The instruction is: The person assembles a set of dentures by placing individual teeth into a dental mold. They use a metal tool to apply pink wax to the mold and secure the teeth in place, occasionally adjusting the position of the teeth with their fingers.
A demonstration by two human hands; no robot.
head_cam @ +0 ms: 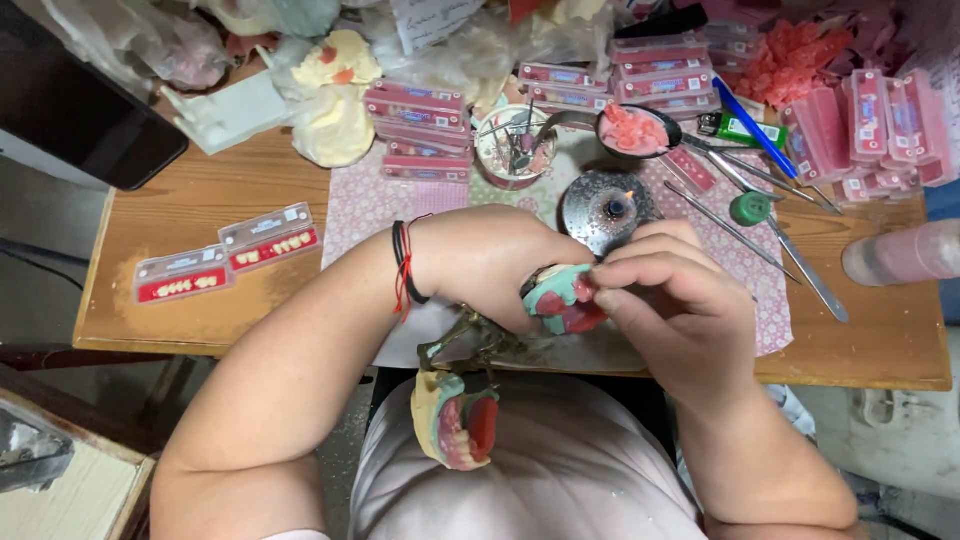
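My left hand grips a dental cast of greenish plaster with pink wax, held over the table's near edge. A black and red cord sits on that wrist. My right hand pinches at the top of the same cast with thumb and fingertips; whatever small piece is between them is hidden. Below the hands, a metal articulator carries a second plaster and pink wax denture model resting against my lap.
A small lit burner stands just beyond my hands. Metal wax tools, a green-capped item, a lighter and a blue pen lie at right. Two cards of artificial teeth lie at left; stacks of pink tooth boxes fill the back.
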